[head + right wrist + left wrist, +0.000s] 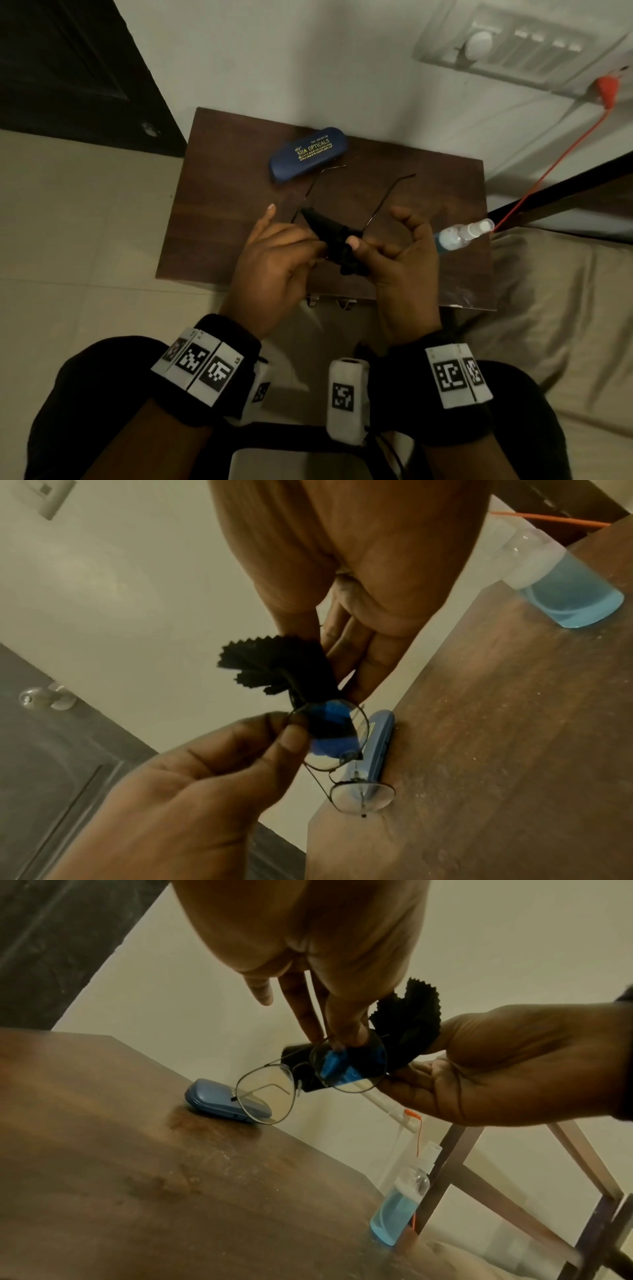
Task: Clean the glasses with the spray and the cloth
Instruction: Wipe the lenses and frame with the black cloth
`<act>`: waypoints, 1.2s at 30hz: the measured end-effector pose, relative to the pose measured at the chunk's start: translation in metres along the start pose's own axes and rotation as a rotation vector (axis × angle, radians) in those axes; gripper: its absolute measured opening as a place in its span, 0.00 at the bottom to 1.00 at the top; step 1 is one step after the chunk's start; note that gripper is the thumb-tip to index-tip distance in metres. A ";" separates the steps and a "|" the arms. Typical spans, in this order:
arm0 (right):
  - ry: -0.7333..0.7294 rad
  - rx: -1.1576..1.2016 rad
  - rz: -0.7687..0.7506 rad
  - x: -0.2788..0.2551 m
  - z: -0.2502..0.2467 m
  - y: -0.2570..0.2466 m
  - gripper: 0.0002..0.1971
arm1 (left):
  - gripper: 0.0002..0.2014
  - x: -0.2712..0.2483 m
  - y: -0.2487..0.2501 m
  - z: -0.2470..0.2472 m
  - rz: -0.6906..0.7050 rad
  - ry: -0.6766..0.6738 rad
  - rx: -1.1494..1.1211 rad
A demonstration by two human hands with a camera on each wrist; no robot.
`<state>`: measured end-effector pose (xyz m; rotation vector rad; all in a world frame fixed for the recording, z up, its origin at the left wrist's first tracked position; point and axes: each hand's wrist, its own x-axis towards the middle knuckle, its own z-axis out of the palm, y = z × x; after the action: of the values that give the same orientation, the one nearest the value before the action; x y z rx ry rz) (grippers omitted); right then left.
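Both hands hold the glasses (308, 1080) above the bench (212, 219): the left hand (274, 253) pinches one lens through the cloth (284, 666) for wiping, the right hand (400, 253) steadies the frame, its other fingers loose. The spray (459, 234) stands at the right edge.

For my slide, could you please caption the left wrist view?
Both hands rub a black cloth over one lens of wire-rimmed glasses above a wooden table.

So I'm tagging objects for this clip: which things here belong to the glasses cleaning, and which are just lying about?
In use:
- glasses, held in both hands
- black cloth, pinched over one lens
- spray bottle, standing on the table
- left hand, right hand

Lying about:
- blue glasses case on the wooden table
- orange cable
- wall switchboard
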<state>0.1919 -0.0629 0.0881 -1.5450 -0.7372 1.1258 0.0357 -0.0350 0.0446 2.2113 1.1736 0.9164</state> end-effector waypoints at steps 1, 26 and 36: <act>0.021 -0.001 -0.003 0.001 0.000 0.000 0.28 | 0.12 -0.001 -0.001 0.000 0.008 -0.005 -0.004; 0.286 0.225 -0.112 0.012 0.010 -0.020 0.49 | 0.13 0.000 0.007 0.008 -0.218 0.010 -0.122; 0.115 0.167 -0.022 0.003 0.019 -0.009 0.49 | 0.08 0.000 0.007 0.003 -0.151 -0.008 0.007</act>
<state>0.1762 -0.0509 0.0954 -1.4440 -0.5667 1.0462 0.0417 -0.0385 0.0476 2.0970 1.3219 0.8413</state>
